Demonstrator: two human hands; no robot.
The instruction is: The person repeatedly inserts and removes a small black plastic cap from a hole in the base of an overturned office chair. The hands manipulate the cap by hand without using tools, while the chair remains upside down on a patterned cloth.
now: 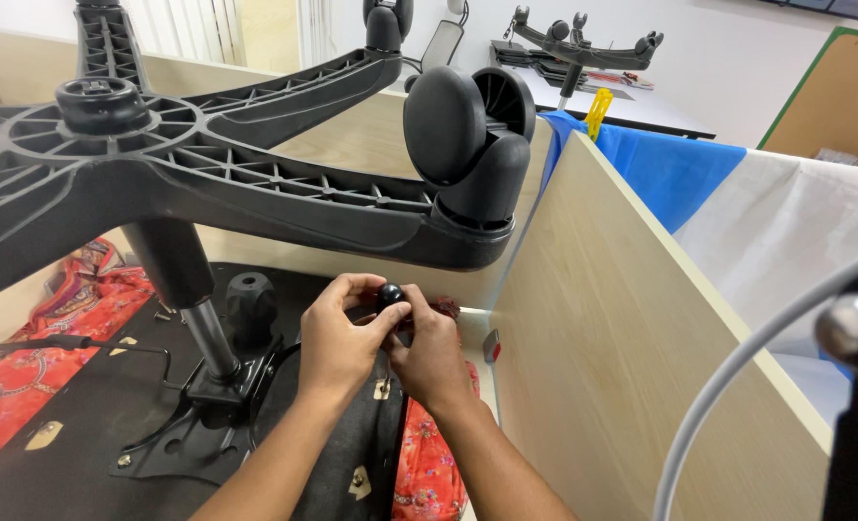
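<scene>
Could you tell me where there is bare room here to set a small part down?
The black seat underside is bare left of the metal column. It is crowded by the knob, where the left hand and right hand meet under the caster.

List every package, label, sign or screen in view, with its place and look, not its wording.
Board: far right against the wall, brown panel with a green edge; it may be a notice board, nothing readable.
Red tag: small, on the wooden partition, right of the hands.
Papers: flat on the far desk, too small to make out.
No packages or screens clearly seen.
</scene>
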